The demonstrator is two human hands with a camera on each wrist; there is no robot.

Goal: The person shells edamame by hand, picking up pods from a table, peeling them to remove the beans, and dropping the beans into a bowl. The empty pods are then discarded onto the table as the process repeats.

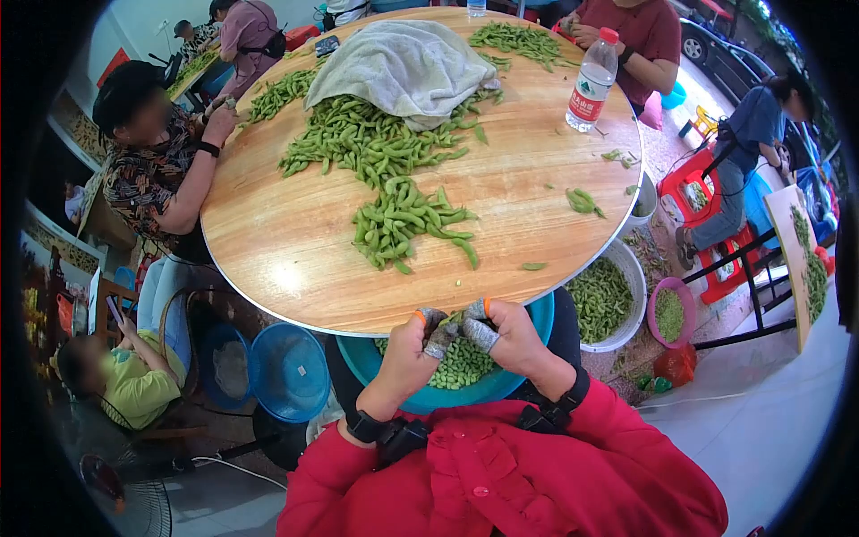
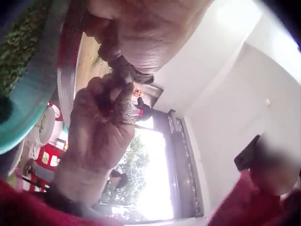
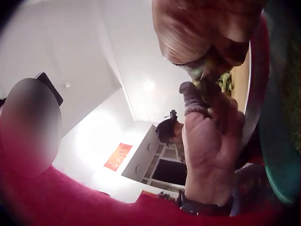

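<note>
Both hands meet over a teal basin (image 1: 356, 362) at the table's near edge. Between their fingertips is a green soybean pod (image 1: 455, 317), mostly covered by fingers. My left hand (image 1: 413, 347) pinches it from one side, and my right hand (image 1: 514, 340) pinches the other end. Grey, worn coverings wrap the thumbs and some fingers. Shelled green beans (image 1: 461, 365) lie in the basin below. In the left wrist view the right hand (image 2: 99, 132) faces the camera, thumb raised; the right wrist view shows the left hand (image 3: 207, 146) likewise.
Unshelled pods (image 1: 394, 219) are heaped on the round wooden table (image 1: 295, 259), partly under a grey towel (image 1: 407, 72). A water bottle (image 1: 592, 82) stands at right. Blue basins (image 1: 291, 371) sit on the floor at left, a white basket of pods (image 1: 604, 300) at right. Other people sit around.
</note>
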